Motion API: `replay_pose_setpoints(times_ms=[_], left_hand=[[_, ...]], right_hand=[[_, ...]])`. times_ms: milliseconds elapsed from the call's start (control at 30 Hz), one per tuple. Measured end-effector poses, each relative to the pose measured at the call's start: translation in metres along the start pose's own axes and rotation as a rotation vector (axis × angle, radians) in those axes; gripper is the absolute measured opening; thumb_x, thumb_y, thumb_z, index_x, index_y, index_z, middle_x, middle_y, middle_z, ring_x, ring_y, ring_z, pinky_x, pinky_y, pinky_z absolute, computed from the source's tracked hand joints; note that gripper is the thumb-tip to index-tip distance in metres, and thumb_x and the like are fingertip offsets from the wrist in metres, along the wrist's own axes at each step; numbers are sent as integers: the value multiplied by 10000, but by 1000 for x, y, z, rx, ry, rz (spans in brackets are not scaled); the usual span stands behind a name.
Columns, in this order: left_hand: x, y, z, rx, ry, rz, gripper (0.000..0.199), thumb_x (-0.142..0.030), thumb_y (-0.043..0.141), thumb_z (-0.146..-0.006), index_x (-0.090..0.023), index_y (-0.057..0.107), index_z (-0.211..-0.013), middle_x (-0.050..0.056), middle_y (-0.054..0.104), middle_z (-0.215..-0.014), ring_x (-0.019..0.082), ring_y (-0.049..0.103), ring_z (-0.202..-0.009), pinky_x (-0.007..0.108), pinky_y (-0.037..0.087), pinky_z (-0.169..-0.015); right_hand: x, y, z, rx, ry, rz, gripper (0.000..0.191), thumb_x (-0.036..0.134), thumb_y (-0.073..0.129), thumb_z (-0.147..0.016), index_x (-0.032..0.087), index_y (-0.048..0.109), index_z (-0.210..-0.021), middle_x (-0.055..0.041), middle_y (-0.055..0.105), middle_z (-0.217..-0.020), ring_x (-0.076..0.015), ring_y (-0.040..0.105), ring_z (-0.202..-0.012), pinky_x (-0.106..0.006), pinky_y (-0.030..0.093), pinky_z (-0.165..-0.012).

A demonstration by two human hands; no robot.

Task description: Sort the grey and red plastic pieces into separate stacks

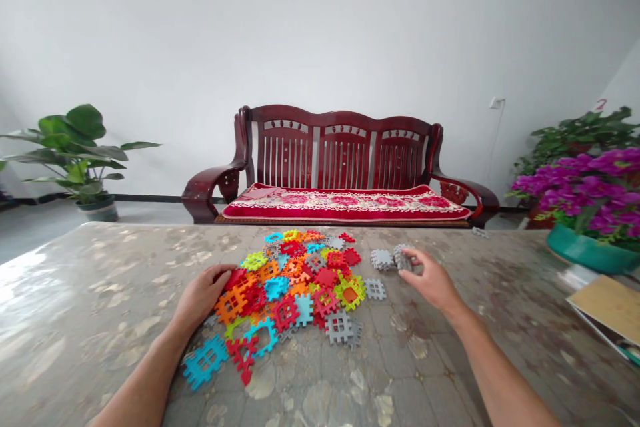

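Observation:
Flat notched plastic pieces in red, orange, blue, yellow-green and grey lie in a loose pile [300,280] on the table. My left hand [204,290] rests at the pile's left edge, its fingers bent over a red piece [235,278]; whether it grips that piece is unclear. To the right of the pile, my right hand [430,280] pinches grey pieces [401,257] held upright between thumb and fingers. Just left of them sits a small grey stack [382,259], with a single grey window piece [375,289] nearer to me.
The table [115,307] has a patterned cover. At its right stand a teal planter [590,250] with purple flowers and a box [607,307]. A small grey piece [480,232] lies near the far edge. Beyond are a wooden bench [345,153] and a potted plant [80,153].

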State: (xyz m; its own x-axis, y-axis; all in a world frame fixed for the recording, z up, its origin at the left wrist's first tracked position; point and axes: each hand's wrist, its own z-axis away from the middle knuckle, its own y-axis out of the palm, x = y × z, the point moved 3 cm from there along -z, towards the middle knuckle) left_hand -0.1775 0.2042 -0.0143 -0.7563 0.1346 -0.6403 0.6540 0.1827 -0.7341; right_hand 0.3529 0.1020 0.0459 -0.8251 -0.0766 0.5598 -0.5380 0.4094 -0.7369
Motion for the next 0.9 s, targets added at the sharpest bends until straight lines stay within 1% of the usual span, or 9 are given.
replay_pose_setpoints(times_ms=[67,133,333,433,567,667,767,833,900], left_hand=[[0,0,0,1,1,3,410,-485,467,-804,-247,734,-1005,23,752,-1055,240,669,-995,282,506,-862],[0,0,-1,8,-2,2,412,-485,465,-804,-250,734,-1008,21,753,-1057,241,669,-995,283,505,-868],[-4,-2,0,22,-14,-32,421,-485,441,-820,-250,727,-1022,28,749,-1073,253,666,-1007,309,484,-903],[-4,-2,1,26,-10,-28,416,-486,436,-829,-251,720,-1023,29,748,-1076,251,659,-1021,308,481,-898],[-3,-1,1,28,-8,-17,422,-492,429,-837,-246,717,-1023,29,744,-1084,247,657,-1028,304,478,-905],[-2,-1,1,19,-8,-13,412,-495,444,-829,-252,719,-1016,26,746,-1082,246,653,-1036,300,478,-910],[-2,-1,1,9,-7,-16,403,-488,451,-819,-256,724,-1005,26,746,-1081,247,650,-1034,310,472,-926],[-2,-1,1,7,-2,-18,402,-480,448,-819,-256,725,-1005,28,746,-1082,247,648,-1037,315,465,-939],[-2,0,1,11,-3,-18,404,-473,440,-825,-253,723,-1011,32,745,-1083,245,646,-1037,317,463,-944]], right_hand=[[-11,-10,-15,-124,45,19,506,347,601,-744,179,581,-1221,-104,636,-1205,-225,624,-976,-370,483,-900],[-20,-16,-30,-156,78,42,530,329,607,-738,169,566,-1241,-118,635,-1223,-234,624,-1011,-379,480,-916],[-40,-10,-61,-42,80,119,603,241,638,-705,133,541,-1290,-151,642,-1231,-250,627,-1082,-383,476,-947],[-47,-4,-64,19,44,134,645,272,678,-683,145,541,-1300,-151,621,-1276,-270,604,-1138,-407,453,-987],[-57,2,-63,39,45,158,767,272,732,-620,124,504,-1337,-180,569,-1343,-301,531,-1245,-434,376,-1069],[-62,7,-62,77,112,67,829,235,710,-628,105,425,-1395,-205,559,-1349,-288,566,-1208,-418,416,-1031],[-56,3,-57,6,104,41,833,243,714,-618,146,429,-1395,-179,552,-1362,-290,557,-1212,-426,414,-1029],[-42,-2,-50,-91,56,40,781,283,711,-632,170,469,-1366,-153,552,-1361,-290,548,-1208,-426,422,-1016],[-23,-4,-37,-126,24,-6,671,312,670,-684,183,516,-1324,-128,593,-1305,-265,595,-1111,-393,481,-921]])
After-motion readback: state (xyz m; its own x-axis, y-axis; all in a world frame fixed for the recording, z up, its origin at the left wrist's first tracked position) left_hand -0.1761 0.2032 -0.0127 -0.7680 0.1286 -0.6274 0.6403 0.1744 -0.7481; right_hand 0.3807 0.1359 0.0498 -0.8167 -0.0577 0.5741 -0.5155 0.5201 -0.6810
